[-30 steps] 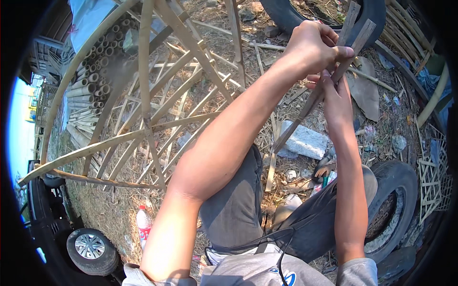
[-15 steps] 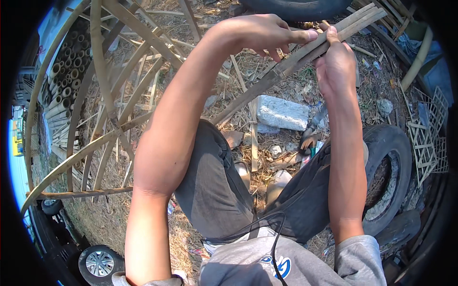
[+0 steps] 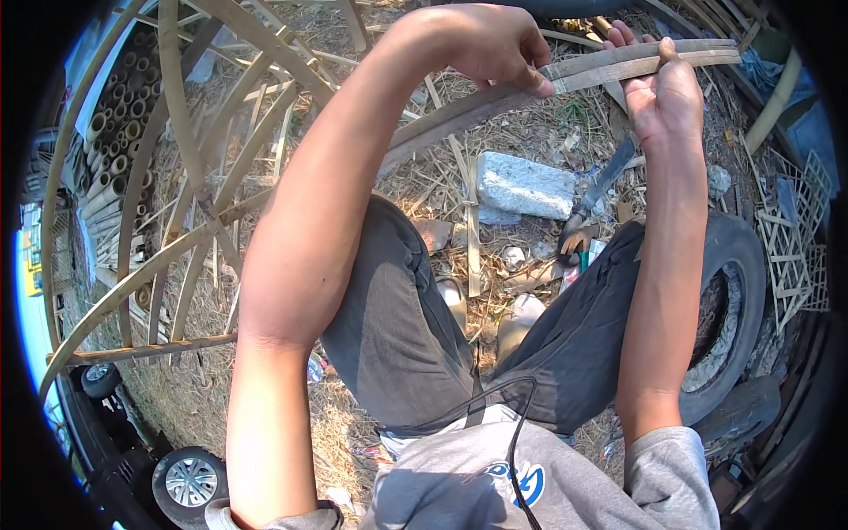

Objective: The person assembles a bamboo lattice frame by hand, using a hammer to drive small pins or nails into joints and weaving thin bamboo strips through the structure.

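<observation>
Two long flat bamboo strips (image 3: 609,71), laid against each other, slant from beside my left arm up to the far right. My left hand (image 3: 503,49) is closed round them near their middle, thumb and fingers pinching. Near the right end, my right hand (image 3: 667,99) holds them from below, its thumb over the strips and some fingers behind. A pale rectangular stone block (image 3: 526,185) lies on the ground between my knees and the strips. Beside it rests a machete (image 3: 608,177), its dark blade pointing away from me and its handle closer.
A curved bamboo frame (image 3: 199,177) stands at the left, with bamboo poles (image 3: 119,132) stacked behind it. A tyre (image 3: 751,283) lies by my right knee, near a lattice of slats (image 3: 791,243). A car wheel (image 3: 190,481) shows at lower left. Dry straw covers the ground.
The strips have shifted right and lie flatter at their far end. My right hand has moved right and turned palm upward, while my left hand now grips the strips with its fingers curled.
</observation>
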### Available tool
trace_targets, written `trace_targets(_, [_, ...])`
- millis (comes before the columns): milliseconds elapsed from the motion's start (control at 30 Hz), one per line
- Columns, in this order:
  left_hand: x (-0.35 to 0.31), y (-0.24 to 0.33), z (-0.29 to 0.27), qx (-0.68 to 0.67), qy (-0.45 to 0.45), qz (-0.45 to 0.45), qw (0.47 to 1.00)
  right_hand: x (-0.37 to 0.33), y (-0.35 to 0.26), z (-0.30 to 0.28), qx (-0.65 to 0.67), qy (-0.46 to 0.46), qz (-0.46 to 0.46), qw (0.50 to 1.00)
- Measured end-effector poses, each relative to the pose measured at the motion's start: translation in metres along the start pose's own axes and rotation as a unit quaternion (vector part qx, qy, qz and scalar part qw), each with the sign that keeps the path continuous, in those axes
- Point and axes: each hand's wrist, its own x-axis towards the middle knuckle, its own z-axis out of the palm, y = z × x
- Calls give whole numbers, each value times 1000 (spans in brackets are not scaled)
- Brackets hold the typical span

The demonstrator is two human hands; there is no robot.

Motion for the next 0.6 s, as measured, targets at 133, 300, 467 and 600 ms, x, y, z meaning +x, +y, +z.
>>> trace_targets(133, [-9, 0, 5, 7, 73, 48, 996, 3, -2, -7, -14, -25, -8, 1000])
trace_targets(300, [-12, 2, 3, 17, 122, -21, 992, -1, 6, -10, -143, 18, 71, 987])
trace_targets(467, [8, -4, -8, -45, 15, -36, 998, -11, 26, -6, -175, 62, 138, 973])
trace_targets(600, [45, -37, 24, -90, -13, -72, 993, -30, 44, 9, -491, -33, 141, 859])
